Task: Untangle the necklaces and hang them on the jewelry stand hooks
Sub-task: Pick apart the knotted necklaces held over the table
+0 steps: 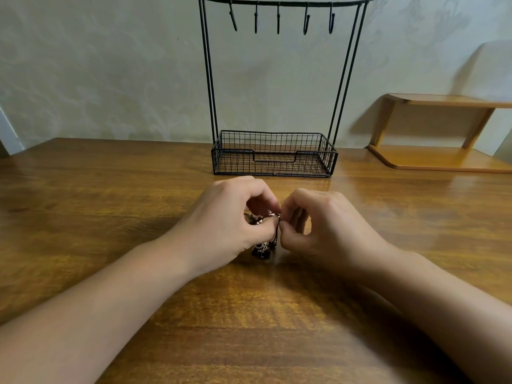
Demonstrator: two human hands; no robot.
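Both hands meet over the middle of the table (110, 189), fingers curled in toward each other. The left hand (230, 220) has its fingers bent round a small dark tangle of necklaces (261, 249); thumb and forefinger close on the cords at the top of the bundle, and beads show in the gap just under its fingertips. The right hand (329, 228) pinches a dark cord between thumb and forefinger, right where its fingertips touch those of the left hand. Its other fingers are tucked loosely into the palm.

Most of the tangle hangs below the pinching fingertips, between the two thumbs, and its lowest beads reach the table or sit just above it; I cannot tell which. How many necklaces are in the bundle is not clear, since the cords are small, dark and partly hidden behind the left thumb.

Beyond the fingers, away from the person, stands the black wire stand (274, 156). Its basket base sits on the table near the knuckles, and two pairs of thin rods rise to a top bar. Five hooks (278, 19) hang from that bar, all bare. Far to the right of the right hand, a wooden shelf (443, 159) rests on the table against the wall.
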